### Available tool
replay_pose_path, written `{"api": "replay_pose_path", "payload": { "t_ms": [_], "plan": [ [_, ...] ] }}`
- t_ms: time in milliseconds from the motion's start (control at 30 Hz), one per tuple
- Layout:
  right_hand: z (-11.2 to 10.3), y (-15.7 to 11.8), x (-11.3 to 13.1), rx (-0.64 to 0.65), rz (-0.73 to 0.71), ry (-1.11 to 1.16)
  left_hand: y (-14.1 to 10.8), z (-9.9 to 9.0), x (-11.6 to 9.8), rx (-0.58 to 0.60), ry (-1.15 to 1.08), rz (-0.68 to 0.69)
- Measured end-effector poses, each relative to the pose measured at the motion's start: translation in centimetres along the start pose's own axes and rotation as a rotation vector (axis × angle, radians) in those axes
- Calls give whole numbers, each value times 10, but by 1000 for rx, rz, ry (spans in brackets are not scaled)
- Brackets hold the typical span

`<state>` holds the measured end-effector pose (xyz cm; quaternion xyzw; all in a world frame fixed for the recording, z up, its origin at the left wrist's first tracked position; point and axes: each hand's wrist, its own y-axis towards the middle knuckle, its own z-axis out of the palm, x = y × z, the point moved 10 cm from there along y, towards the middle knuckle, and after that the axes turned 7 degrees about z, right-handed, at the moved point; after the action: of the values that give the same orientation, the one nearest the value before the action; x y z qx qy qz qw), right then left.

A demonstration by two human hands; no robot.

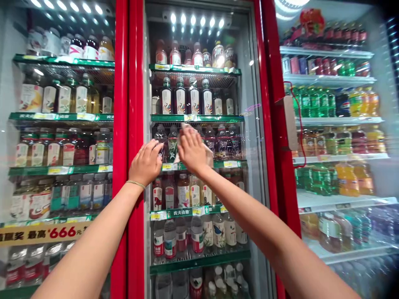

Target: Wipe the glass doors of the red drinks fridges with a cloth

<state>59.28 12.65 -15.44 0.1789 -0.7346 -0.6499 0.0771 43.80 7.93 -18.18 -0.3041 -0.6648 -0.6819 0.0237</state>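
- Two hands on my feed, both up at the middle fridge (pixel 267 124).
- R hand (pixel 193 150): fingers extended, a bit blurred, palm approx. flat over a pale cloth (pixel 209 155), pressing rather than clenching.
- Cloth's location: under that palm, against the glass door (pixel 246 91), approx. mid-height.
- L hand (pixel 146 162): loosely open, fingers slightly bent, nothing held; rests on the red frame (pixel 136 83), prob. bracing.
- Step in hand, I'd judge: wiping glass. Next stroke calls for even pressure, cloth flat, L hand steady.
- Middle fridge contents: bottles on every shelf, incl. dark ones (pixel 180 97) w/ pale labels.
- L fridge (pixel 121 104): more bottles, mixed drinks.
- R fridge (pixel 330 79): cans (pixel 294 65) up high, green bottles (pixel 314 101) below.
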Motion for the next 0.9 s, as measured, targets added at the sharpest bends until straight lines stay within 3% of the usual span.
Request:
{"api": "replay_pose_path", "payload": {
  "t_ms": [67,100,167,233,367,433,467,533,633,733,800,867,900],
  "plan": [
    [10,5,26,104,-150,-75,0,1,2,-3,18,-13],
    [10,5,26,145,-215,-103,-1,2,3,0,25,-19],
    [-4,4,-4,174,-271,-115,-1,8,2,26,37,-8],
    [-33,6,-71,120,-186,-80,-1,14,-2,62,49,30],
    [-95,-7,-234,-18,126,-61,0,22,-9,117,59,76],
    [-112,-19,-284,-54,242,-97,1,23,-11,130,61,76],
    [-116,-23,-296,-79,288,-109,1,24,-12,137,59,73],
    [-114,-26,-293,-128,354,-111,2,25,-12,150,51,64],
    [-91,-15,-238,-119,365,-109,3,26,-11,160,53,53],
    [-59,2,-155,-23,198,-163,2,26,-11,165,65,62],
    [-46,7,-112,33,34,-177,2,26,-11,164,69,69],
    [-43,7,-94,88,-138,-153,2,26,-11,162,72,72],
    [-46,7,-98,109,-188,-135,2,26,-12,161,73,71]
  ]
}}
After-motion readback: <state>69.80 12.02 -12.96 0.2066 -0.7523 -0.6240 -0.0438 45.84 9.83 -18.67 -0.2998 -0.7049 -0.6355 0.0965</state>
